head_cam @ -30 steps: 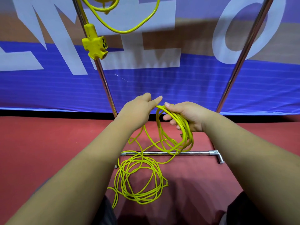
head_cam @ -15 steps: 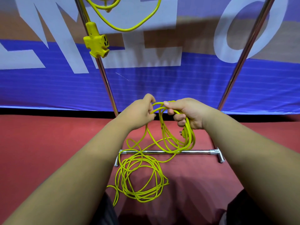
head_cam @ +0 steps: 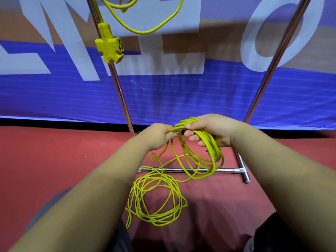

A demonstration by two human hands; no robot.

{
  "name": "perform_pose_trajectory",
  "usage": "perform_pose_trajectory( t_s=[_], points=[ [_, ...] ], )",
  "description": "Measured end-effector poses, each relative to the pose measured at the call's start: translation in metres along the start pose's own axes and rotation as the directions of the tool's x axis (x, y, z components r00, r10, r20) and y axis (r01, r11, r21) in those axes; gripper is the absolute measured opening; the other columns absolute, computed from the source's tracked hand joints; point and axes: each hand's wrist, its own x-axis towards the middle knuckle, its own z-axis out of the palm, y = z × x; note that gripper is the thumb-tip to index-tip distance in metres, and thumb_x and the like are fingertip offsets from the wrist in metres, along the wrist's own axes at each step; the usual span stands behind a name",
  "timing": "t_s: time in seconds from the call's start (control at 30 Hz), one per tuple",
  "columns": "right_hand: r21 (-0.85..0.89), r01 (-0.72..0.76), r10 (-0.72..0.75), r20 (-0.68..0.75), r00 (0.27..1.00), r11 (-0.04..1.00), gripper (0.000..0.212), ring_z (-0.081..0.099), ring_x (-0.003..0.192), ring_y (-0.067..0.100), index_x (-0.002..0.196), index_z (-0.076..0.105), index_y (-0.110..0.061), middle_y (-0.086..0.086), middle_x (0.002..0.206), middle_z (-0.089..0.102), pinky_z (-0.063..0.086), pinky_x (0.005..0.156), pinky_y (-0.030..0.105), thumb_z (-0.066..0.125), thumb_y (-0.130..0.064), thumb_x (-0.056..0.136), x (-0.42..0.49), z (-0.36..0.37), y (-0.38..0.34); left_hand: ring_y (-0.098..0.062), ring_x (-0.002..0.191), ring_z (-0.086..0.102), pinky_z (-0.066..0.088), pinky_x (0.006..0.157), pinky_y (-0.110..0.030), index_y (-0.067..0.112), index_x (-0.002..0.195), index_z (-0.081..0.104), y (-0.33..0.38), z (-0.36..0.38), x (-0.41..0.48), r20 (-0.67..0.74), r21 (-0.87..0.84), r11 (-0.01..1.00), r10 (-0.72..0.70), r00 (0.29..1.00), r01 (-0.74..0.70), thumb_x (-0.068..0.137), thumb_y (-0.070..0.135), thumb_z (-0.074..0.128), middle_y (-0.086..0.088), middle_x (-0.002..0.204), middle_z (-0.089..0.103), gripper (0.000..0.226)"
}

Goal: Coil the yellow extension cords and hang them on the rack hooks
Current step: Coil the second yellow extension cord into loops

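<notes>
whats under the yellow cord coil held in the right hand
The rack's chrome base bar and red floor lie below the hanging yellow cord coil; its loops hide bits of the bar.

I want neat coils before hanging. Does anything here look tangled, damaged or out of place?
Nothing looks damaged. The uncoiled cord lies in a loose, overlapping heap on the red floor, and a small kinked loop sits in the strand below the left hand. The right hand grips the tidy coil.

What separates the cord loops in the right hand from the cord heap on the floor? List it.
The held loops hang from the right hand; the floor heap lies flat on the red floor. The held loops are bunched at the top; the floor heap sprawls loosely. Both are yellow cord.
</notes>
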Motion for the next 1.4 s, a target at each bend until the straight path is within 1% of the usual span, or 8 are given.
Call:
perform_pose_trajectory(
  t_s=[0.2, 0.37, 0.57, 0.73, 0.87, 1.07, 1.3, 1.4],
  points=[
    [0.070, -0.019, 0.016, 0.043, 0.999, 0.997, 0.027, 0.078, 0.083, 0.009, 0.118, 0.075, -0.015, 0.001, 0.109, 0.081, 0.058, 0.058, 0.025, 0.057, -0.033, 0.107, -0.003, 0.004, -0.005, -0.030, 0.097, 0.068, 0.053, 0.079, -0.039, 0.038, 0.152, 0.050, 0.010, -0.001, 0.003, -0.195, 0.125, 0.992, 0.006, 0.981, 0.019, 0.107, 0.040, 0.049, -0.009, 0.103, 0.073, 0.045],
    [0.081, -0.055, 0.052, 0.037, 0.998, 0.995, 0.034, 0.078, 0.078, 0.013, 0.119, 0.074, -0.009, 0.003, 0.102, 0.081, 0.061, 0.061, 0.030, 0.058, -0.037, 0.107, -0.003, 0.005, -0.002, -0.025, 0.109, 0.064, 0.054, 0.079, -0.041, 0.052, 0.157, 0.030, 0.019, -0.003, 0.003, -0.257, 0.326, 0.943, 0.022, 0.966, 0.065, 0.108, 0.047, 0.040, 0.002, 0.113, 0.070, 0.050],
    [0.013, -0.004, 0.004, -0.025, 1.000, 1.000, 0.013, 0.057, 0.052, 0.006, 0.104, 0.072, -0.009, -0.002, 0.084, 0.074, 0.046, 0.045, 0.021, 0.063, -0.019, 0.102, 0.001, -0.002, -0.002, -0.021, 0.093, 0.066, 0.052, 0.081, -0.038, 0.023, 0.163, 0.028, 0.011, 0.004, 0.007, -0.103, -0.040, 0.998, -0.051, 0.993, 0.047, 0.099, 0.040, 0.065, 0.002, 0.091, 0.072, 0.076],
    [0.154, 0.052, -0.037, -0.098, 0.994, 0.987, 0.007, 0.023, 0.037, 0.007, 0.093, 0.058, -0.012, -0.006, 0.061, 0.040, 0.018, 0.037, 0.020, 0.053, -0.017, 0.096, 0.007, -0.015, -0.007, -0.025, 0.090, 0.067, 0.048, 0.069, -0.032, 0.013, 0.151, 0.041, -0.015, 0.013, 0.005, 0.111, 0.091, 0.981, -0.180, 0.977, 0.170, 0.094, 0.028, 0.073, -0.006, 0.104, 0.074, 0.066],
    [0.231, 0.133, -0.080, -0.224, 0.971, 0.964, 0.014, 0.016, 0.035, 0.007, 0.090, 0.059, -0.012, -0.009, 0.055, 0.026, 0.014, 0.037, 0.019, 0.051, -0.021, 0.099, 0.012, -0.032, -0.010, -0.021, 0.103, 0.069, 0.053, 0.090, -0.033, 0.016, 0.124, 0.066, -0.039, 0.014, -0.002, 0.267, 0.196, 0.956, -0.267, 0.926, 0.219, 0.098, 0.035, 0.068, -0.001, 0.098, 0.077, 0.033],
    [0.236, 0.196, -0.113, -0.324, 0.939, 0.952, 0.022, 0.019, 0.038, 0.008, 0.089, 0.062, -0.016, -0.009, 0.056, 0.031, 0.019, 0.037, 0.021, 0.061, -0.033, 0.102, 0.018, -0.040, -0.005, -0.029, 0.086, 0.069, 0.051, 0.077, -0.035, 0.014, 0.104, 0.066, -0.033, 0.011, 0.010, 0.146, 0.025, 0.975, -0.222, 0.964, 0.220, 0.105, 0.042, 0.055, -0.007, 0.087, 0.071, 0.030],
    [0.248, 0.253, -0.138, -0.404, 0.904, 0.935, 0.018, 0.016, 0.045, 0.012, 0.084, 0.063, -0.014, -0.005, 0.062, 0.026, 0.017, 0.040, 0.023, 0.058, -0.024, 0.098, 0.012, -0.047, -0.007, -0.034, 0.082, 0.059, 0.049, 0.072, -0.042, 0.017, 0.111, 0.043, -0.045, 0.000, 0.013, -0.009, 0.305, 0.930, -0.213, 0.977, 0.205, 0.105, 0.027, 0.046, -0.002, 0.083, 0.055, 0.012],
    [0.297, 0.321, -0.148, -0.484, 0.863, 0.899, 0.018, 0.017, 0.042, 0.010, 0.083, 0.062, -0.013, -0.006, 0.059, 0.029, 0.017, 0.039, 0.022, 0.057, -0.023, 0.098, 0.007, -0.050, -0.011, -0.032, 0.088, 0.061, 0.047, 0.073, -0.040, 0.020, 0.114, 0.050, -0.065, -0.007, 0.005, 0.013, 0.371, 0.887, -0.302, 0.953, 0.276, 0.101, 0.019, 0.047, -0.005, 0.095, 0.064, 0.014]
  ],
)
